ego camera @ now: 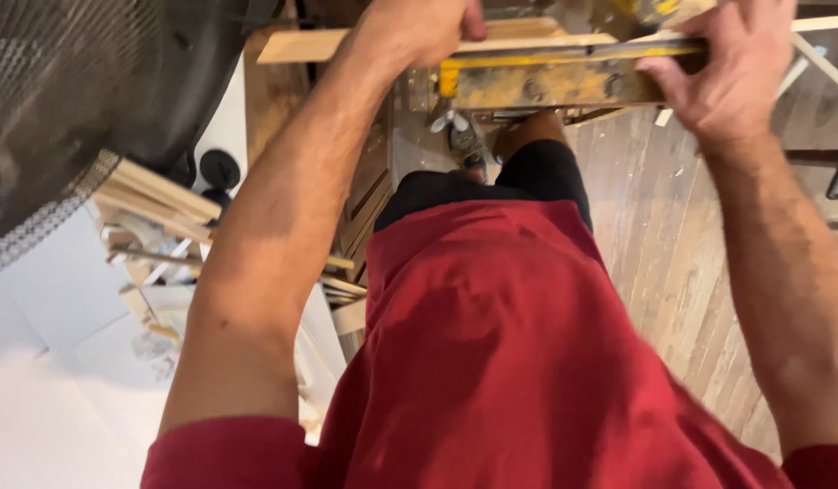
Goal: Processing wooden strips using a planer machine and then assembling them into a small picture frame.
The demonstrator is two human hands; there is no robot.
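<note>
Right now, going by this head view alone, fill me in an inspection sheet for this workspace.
Surface: worn wooden stand with yellow-stained parts, at the top of the view.
Job's things: long pale wood strip lying across the stand; a yellow-and-dark bar along it.
Clutter: pile of wood offcuts at the left, on white boards.
Grippers: left hand pressed down on the strip; right hand gripping the bar's end.
Cables: nothing seen.
Surroundings: plank floor with scattered chips; dark mesh-faced object at upper left; the person wears a red shirt and dark shorts.
</note>
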